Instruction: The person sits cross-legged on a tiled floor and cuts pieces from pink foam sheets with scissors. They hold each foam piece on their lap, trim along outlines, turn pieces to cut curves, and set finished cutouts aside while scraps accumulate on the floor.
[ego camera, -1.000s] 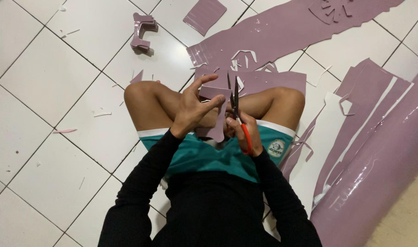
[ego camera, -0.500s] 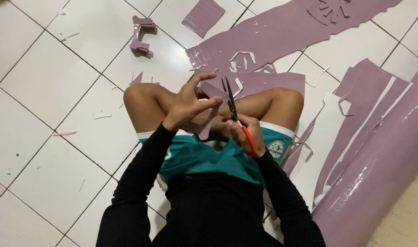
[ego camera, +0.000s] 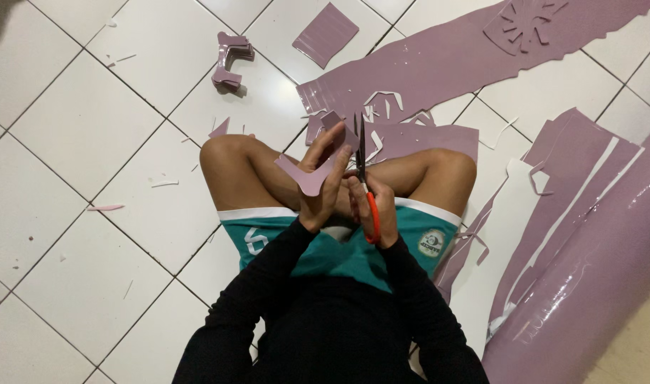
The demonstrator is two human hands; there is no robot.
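- The right hand [ego camera: 377,206] was closed through the orange handles of the scissors [ego camera: 364,178], blades pointing up and away from the body, nearly closed from what showed.
- The left hand [ego camera: 323,186] pinched the mauve cut-out piece [ego camera: 305,176] between thumb and fingers, its other fingers spread loose; the piece sat just left of the blades, above the person's lap.
- Judged step: trimming the outline of that one piece, mid-cut. The next snip would call for the left hand to turn the piece so the edge fed into the blades.
- Count near the hands: one pair of scissors, one piece in work.
- Farther out, up and left of the hands: one small stack of finished cut-outs [ego camera: 231,60], one loose square sheet [ego camera: 326,33].
- Beyond the knees: one long strip [ego camera: 446,64] with a star-shaped cut.
- Right of the hands: one big glossy roll [ego camera: 595,284], with several offcuts that could not be counted.
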